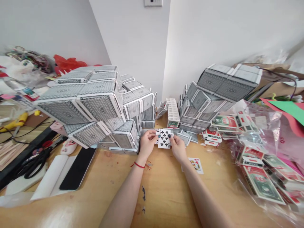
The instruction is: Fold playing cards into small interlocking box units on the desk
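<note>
Both hands hold a few playing cards (164,141) by their sides, low over the middle of the table. An eight of clubs faces me, and the edges of other cards show behind it. My left hand (148,142), with a red string on the wrist, pinches the left edge. My right hand (178,147) pinches the right edge, thumb on the front. Near my right forearm lies a face-up king card (196,165), partly covered by the arm. Grey-backed cards (186,136) lie just behind my right hand.
Stacked blocks of grey playing cards rise at left (99,104) and right (209,91). Between them stands a row of folded cards (173,109). A phone (78,169) and black scissors (39,160) lie at left. Empty-looking card boxes (262,183) and clear plastic crowd the right.
</note>
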`<state>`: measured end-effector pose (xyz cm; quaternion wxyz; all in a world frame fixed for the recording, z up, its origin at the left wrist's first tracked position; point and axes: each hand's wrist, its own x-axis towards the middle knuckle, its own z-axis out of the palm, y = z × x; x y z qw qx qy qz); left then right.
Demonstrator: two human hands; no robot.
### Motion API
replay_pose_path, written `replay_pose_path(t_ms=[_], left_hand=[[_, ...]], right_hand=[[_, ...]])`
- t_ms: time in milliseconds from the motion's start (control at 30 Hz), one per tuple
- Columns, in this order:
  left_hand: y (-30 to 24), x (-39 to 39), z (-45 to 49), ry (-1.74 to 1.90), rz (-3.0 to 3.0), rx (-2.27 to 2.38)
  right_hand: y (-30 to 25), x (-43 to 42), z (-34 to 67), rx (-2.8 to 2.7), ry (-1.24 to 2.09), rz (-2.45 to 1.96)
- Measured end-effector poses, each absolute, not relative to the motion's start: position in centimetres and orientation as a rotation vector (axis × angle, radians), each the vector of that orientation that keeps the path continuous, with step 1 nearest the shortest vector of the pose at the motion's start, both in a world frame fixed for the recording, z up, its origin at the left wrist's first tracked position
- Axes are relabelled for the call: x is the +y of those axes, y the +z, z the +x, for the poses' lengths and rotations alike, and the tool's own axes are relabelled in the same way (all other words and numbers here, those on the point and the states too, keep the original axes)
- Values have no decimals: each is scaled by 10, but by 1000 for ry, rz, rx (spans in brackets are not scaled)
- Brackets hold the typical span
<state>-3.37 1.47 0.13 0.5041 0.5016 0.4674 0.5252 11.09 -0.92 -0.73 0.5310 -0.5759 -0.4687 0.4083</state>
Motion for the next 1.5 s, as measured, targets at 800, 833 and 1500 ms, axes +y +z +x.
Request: replay_pose_path(t_ms=[800, 833, 1500], left_hand=[[1, 15, -34, 1258, 1263, 1173], [1, 15, -34, 1258, 1267, 1173], [2, 14, -33, 1257, 1174, 1140]], right_hand=[[-10, -8, 111, -1042, 1111, -1262], [-9, -8, 111, -1041, 1118, -1252], [-13, -6, 113, -1029, 1262, -1180]])
